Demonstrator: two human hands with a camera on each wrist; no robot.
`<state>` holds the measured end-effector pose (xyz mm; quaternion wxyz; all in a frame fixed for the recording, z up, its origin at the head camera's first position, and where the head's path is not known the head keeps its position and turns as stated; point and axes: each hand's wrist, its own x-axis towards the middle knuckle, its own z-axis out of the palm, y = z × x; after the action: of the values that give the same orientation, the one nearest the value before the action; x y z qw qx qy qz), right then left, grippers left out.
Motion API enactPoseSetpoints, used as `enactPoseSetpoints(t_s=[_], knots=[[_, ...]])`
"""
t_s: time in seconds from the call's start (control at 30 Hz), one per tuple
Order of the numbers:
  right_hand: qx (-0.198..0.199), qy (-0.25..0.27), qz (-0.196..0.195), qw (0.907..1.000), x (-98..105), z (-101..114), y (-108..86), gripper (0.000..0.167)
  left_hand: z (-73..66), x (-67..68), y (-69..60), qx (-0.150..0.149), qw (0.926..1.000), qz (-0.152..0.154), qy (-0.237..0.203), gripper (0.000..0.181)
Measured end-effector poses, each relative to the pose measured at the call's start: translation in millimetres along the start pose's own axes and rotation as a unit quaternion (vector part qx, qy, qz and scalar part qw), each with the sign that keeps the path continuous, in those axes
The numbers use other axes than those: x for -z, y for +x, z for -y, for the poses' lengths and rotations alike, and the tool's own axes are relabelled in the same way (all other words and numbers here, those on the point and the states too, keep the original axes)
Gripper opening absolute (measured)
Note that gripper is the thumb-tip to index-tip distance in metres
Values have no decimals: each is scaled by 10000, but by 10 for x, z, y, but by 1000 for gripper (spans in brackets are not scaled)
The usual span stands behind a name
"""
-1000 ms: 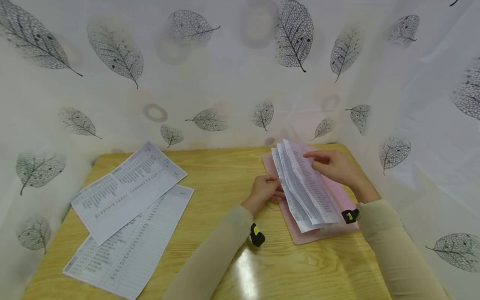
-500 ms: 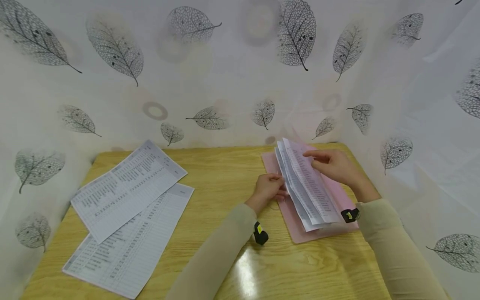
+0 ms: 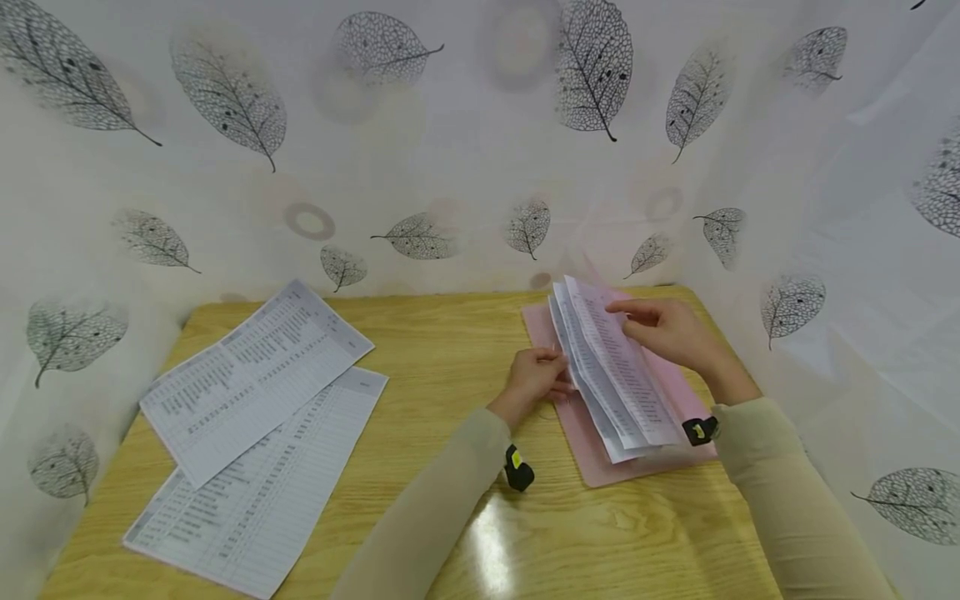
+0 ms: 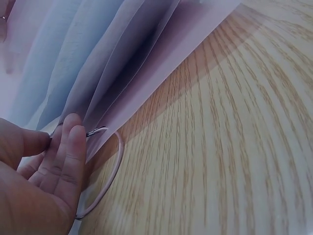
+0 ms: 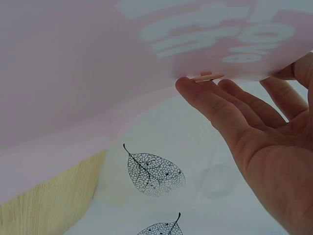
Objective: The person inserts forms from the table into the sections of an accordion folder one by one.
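A pink folder [image 3: 588,462] stands partly open at the table's right, with several printed sheets [image 3: 626,383] fanned inside. My left hand [image 3: 534,379] pinches the left edges of the sheets between thumb and fingers. Beside it, in the left wrist view, a pink elastic cord [image 4: 117,161] with a metal end hangs in a loop against the wood. My right hand [image 3: 663,333] holds the folder's raised cover near its upper edge. In the right wrist view the fingers touch that cover [image 5: 83,73], which bears white lettering, and a small peach-coloured piece shows by the fingertips.
Two printed sheets overlap at the table's left: an upper one [image 3: 258,383] and a lower one [image 3: 270,492]. The wooden table [image 3: 442,350] is enclosed by a pale curtain [image 3: 465,167] printed with dark leaves.
My left hand has shifted slightly right, and the fanned sheets have drawn a little closer together. My right hand holds the same place.
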<state>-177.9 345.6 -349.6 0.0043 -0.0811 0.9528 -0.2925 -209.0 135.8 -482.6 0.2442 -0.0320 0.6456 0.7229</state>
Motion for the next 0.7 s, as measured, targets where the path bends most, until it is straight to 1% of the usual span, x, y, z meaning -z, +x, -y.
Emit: enactPoseSetpoints(t_s=[0.3, 0.43, 0.57, 0.63, 0.7], knots=[[15, 29, -2, 10000, -10, 11, 1, 35, 23, 50, -11, -65, 9999, 13, -147, 18], [37, 67, -25, 10000, -21, -4, 3, 34, 35, 99, -9, -67, 9998, 22, -160, 20], [-2, 73, -60, 10000, -41, -5, -1, 34, 27, 187, -1, -39, 9999, 44, -122, 24], [-32, 107, -80, 9999, -56, 2, -4, 34, 16, 248, 0, -37, 9999, 60, -121, 24], [-44, 134, -111, 9998, -71, 5, -2, 34, -9, 327, -15, -58, 10000, 32, -25, 24]])
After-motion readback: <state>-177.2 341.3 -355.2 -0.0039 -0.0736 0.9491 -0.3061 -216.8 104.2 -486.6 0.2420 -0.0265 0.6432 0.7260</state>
